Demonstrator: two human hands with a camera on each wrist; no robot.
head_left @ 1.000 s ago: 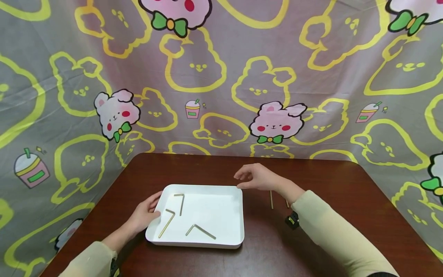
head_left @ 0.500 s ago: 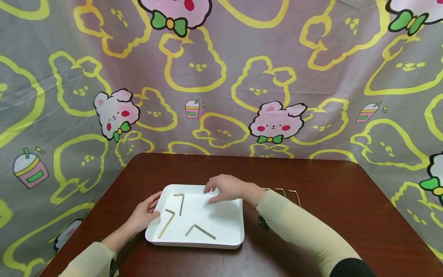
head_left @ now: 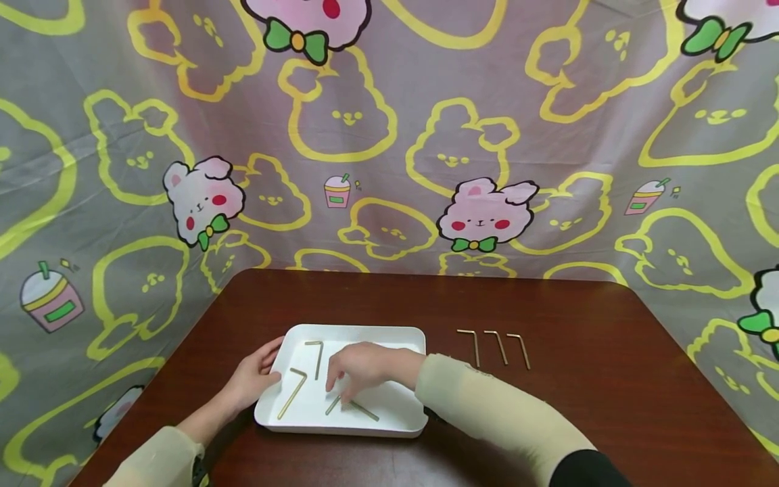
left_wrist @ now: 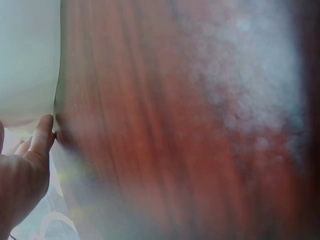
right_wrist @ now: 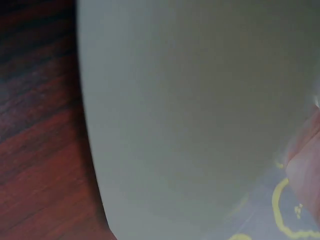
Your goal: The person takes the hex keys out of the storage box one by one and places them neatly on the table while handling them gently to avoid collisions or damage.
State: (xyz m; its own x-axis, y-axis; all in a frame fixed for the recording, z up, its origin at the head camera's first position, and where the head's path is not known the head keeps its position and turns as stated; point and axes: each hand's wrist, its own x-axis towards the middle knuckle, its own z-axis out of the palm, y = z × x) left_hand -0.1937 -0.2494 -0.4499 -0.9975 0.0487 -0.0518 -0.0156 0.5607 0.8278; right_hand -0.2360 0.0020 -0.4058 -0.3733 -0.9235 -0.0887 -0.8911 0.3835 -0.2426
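Note:
A shallow white tray (head_left: 389, 335) sits on the dark brown table. My left hand (head_left: 252, 375) grips its left edge, thumb over the rim and fingers along the outside; the left wrist view shows those fingers (left_wrist: 42, 135) at the rim. Inside the tray lie three L-shaped hex keys: one at the back left (head_left: 319, 362), one at the front left (head_left: 293, 393), and one near the front middle (head_left: 365, 410). My right hand (head_left: 368, 368) is over the tray, thumb and fingers apart, its fingertips overlapping the bend of the front middle hex key. Nothing shows between them.
On the table (head_left: 578, 399) right of the tray, three more hex keys lie side by side: a left one (head_left: 476, 348), a middle one (head_left: 501, 348) and a right one (head_left: 523, 352). A patterned cloth (head_left: 389, 176) hangs behind the table and along both sides.
My right hand has moved left and toward me, from beyond the tray's back right corner to above the front middle hex key. The left hand and tray have stayed put.

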